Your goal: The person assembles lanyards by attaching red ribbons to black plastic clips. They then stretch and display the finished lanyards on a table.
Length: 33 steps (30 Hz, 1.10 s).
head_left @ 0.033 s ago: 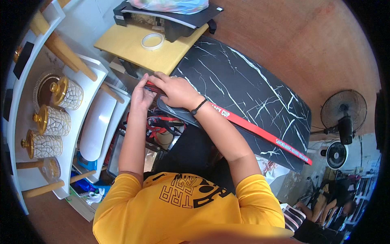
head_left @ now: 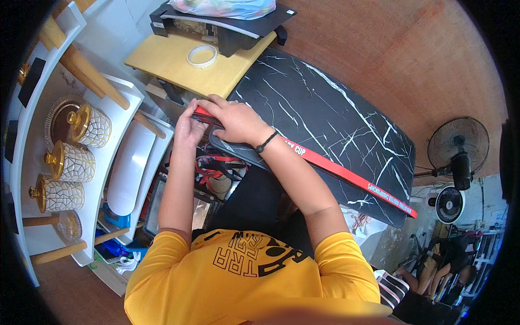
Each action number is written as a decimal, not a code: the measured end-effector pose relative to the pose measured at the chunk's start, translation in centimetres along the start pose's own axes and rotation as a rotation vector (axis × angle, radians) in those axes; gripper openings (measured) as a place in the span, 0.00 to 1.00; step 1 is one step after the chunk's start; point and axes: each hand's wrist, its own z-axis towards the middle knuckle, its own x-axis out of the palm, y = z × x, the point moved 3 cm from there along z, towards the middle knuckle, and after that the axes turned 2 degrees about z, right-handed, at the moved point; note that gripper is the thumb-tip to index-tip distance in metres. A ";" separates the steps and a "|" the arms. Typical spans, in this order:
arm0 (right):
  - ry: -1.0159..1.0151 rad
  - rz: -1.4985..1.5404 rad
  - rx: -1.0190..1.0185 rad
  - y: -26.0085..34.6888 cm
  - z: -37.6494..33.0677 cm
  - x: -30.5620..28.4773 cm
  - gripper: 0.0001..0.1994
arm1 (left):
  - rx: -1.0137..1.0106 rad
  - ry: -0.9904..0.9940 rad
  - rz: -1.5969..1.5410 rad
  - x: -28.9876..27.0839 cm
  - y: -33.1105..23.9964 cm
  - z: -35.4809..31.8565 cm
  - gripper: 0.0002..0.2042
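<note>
left hand (head_left: 187, 128) and right hand (head_left: 239, 123) pinch the strap (head_left: 341, 171), more red showing than before, suggesting it's shifting in the grip.

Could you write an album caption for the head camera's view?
Left hand and right hand hold a red strap that runs along a black marble-patterned table.

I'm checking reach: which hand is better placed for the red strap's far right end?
Likely the right hand: it is nearer that end of the strap, which runs rightward along the table. The left hand is farther left.
</note>
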 end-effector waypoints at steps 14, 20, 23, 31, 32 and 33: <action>-0.002 -0.135 0.192 -1.8 -3.4 0.6 0.15 | 0.072 -0.309 -0.224 2.0 0.7 2.2 0.15; -0.087 -0.095 0.182 -1.5 -3.6 1.6 0.11 | 0.134 -0.282 -0.086 -0.2 1.1 6.2 0.14; -0.175 -0.032 0.223 -2.1 -3.9 2.1 0.08 | 0.077 -0.162 -0.150 -2.6 -0.2 8.9 0.13; -0.161 -0.253 0.209 0.2 -7.9 -2.3 0.23 | 0.115 -0.273 0.101 3.9 1.6 4.7 0.21; -0.185 -0.301 0.221 0.6 -9.4 -3.6 0.24 | 0.162 -0.259 0.153 5.2 2.2 3.7 0.21; -0.162 -0.346 0.255 1.3 -10.8 -4.7 0.24 | 0.210 -0.230 0.208 6.5 3.1 3.0 0.21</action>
